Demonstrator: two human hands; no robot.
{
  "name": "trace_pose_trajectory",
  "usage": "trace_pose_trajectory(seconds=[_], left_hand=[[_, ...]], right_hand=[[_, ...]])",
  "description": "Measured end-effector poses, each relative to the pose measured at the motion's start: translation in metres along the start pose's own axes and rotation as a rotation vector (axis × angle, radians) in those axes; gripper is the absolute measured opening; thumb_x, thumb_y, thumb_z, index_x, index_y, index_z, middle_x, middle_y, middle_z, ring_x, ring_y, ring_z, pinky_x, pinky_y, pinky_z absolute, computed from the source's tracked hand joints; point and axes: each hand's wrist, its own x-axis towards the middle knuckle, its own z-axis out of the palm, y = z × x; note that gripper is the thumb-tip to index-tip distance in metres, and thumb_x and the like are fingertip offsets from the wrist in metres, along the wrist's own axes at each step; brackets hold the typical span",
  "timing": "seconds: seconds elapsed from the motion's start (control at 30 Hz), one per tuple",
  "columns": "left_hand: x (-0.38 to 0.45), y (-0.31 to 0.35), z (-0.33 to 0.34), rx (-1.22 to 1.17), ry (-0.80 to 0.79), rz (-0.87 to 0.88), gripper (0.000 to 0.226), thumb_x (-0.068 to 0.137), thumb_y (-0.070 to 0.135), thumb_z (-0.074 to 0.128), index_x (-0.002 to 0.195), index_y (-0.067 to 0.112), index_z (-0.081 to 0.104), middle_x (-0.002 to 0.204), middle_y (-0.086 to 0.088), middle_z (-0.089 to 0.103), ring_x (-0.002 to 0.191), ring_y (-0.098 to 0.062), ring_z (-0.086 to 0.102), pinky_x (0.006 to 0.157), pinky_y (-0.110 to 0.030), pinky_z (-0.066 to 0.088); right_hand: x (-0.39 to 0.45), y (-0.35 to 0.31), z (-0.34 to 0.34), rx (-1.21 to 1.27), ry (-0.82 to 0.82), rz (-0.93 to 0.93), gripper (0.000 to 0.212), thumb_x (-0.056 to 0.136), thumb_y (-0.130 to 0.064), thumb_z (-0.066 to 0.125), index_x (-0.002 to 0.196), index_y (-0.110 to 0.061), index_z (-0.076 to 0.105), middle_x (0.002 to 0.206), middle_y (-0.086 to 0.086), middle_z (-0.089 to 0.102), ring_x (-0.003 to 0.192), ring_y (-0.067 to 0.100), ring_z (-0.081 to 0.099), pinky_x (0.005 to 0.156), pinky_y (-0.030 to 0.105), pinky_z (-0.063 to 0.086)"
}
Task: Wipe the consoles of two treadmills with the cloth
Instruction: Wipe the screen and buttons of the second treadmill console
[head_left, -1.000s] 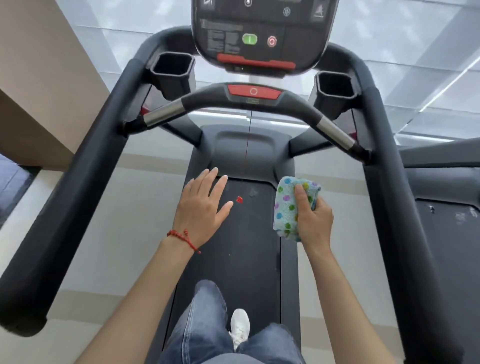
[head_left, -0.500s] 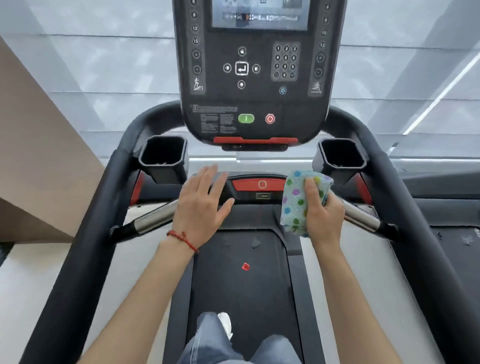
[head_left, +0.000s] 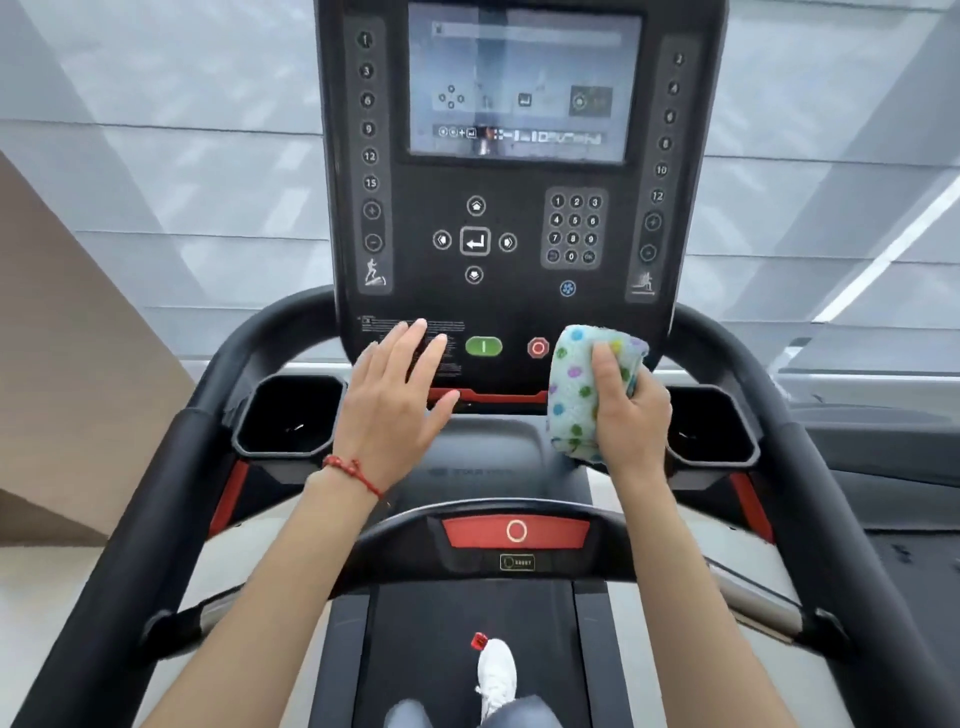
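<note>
Right hand (head_left: 631, 415) fingers grasping the spotted cloth (head_left: 584, 389) at the console (head_left: 519, 208); left hand (head_left: 392, 405) fingers spread, released

Counted in view: one console (head_left: 519, 218), one screen (head_left: 524, 85), two cup holders (head_left: 288, 415), one cloth (head_left: 576, 395), two hands (head_left: 395, 400), one red bracelet (head_left: 353, 473), one white shoe (head_left: 496, 675).
</note>
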Motion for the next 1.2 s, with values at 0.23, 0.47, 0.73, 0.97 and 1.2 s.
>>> trace_pose_trajectory(seconds=[0.23, 0.47, 0.73, 0.97, 1.2], left_hand=[[0.064, -0.015, 0.021, 0.062, 0.08, -0.05, 0.048, 0.091, 0.032, 0.046, 0.126, 0.0, 0.055, 0.131, -0.021, 0.052, 0.125, -0.035, 0.044, 0.103, -0.049, 0.037], [0.11, -0.039, 0.028, 0.121, 0.125, -0.066, 0.049, 0.092, 0.031, 0.047, 0.13, 0.0, 0.052, 0.138, -0.021, 0.046, 0.13, -0.035, 0.038, 0.106, -0.049, 0.034], [0.139, -0.071, 0.028, 0.11, 0.182, -0.047, 0.05, 0.091, 0.031, 0.045, 0.131, 0.001, 0.05, 0.141, -0.022, 0.041, 0.132, -0.037, 0.034, 0.106, -0.051, 0.033], [0.146, -0.09, 0.039, 0.107, 0.201, -0.023, 0.05, 0.091, 0.03, 0.045, 0.131, 0.001, 0.051, 0.141, -0.022, 0.041, 0.133, -0.036, 0.032, 0.108, -0.05, 0.03], [0.145, -0.095, 0.051, 0.092, 0.205, -0.006, 0.051, 0.091, 0.031, 0.046, 0.134, 0.004, 0.048, 0.144, -0.022, 0.038, 0.135, -0.036, 0.03, 0.109, -0.051, 0.027]], right_hand=[[0.081, -0.021, 0.014, 0.015, -0.032, -0.061, 0.028, 0.089, -0.041, 0.055, 0.068, -0.021, 0.058, 0.065, -0.01, 0.061, 0.055, -0.004, 0.058, 0.055, 0.014, 0.048], [0.149, -0.058, 0.029, -0.054, -0.024, -0.14, 0.027, 0.087, -0.053, 0.05, 0.073, -0.03, 0.055, 0.076, -0.013, 0.062, 0.077, 0.01, 0.063, 0.077, 0.038, 0.054], [0.191, -0.103, 0.052, -0.122, 0.129, -0.204, 0.039, 0.087, -0.058, 0.045, 0.084, -0.022, 0.057, 0.079, -0.008, 0.062, 0.082, 0.017, 0.063, 0.08, 0.043, 0.053], [0.21, -0.126, 0.083, -0.391, 0.266, -0.284, 0.052, 0.092, -0.056, 0.035, 0.1, -0.009, 0.056, 0.103, 0.009, 0.064, 0.094, 0.026, 0.058, 0.071, 0.029, 0.032], [0.214, -0.133, 0.103, -0.541, 0.358, -0.218, 0.071, 0.079, -0.071, 0.043, 0.106, -0.006, 0.051, 0.109, 0.013, 0.062, 0.098, 0.03, 0.059, 0.069, 0.032, 0.03]])
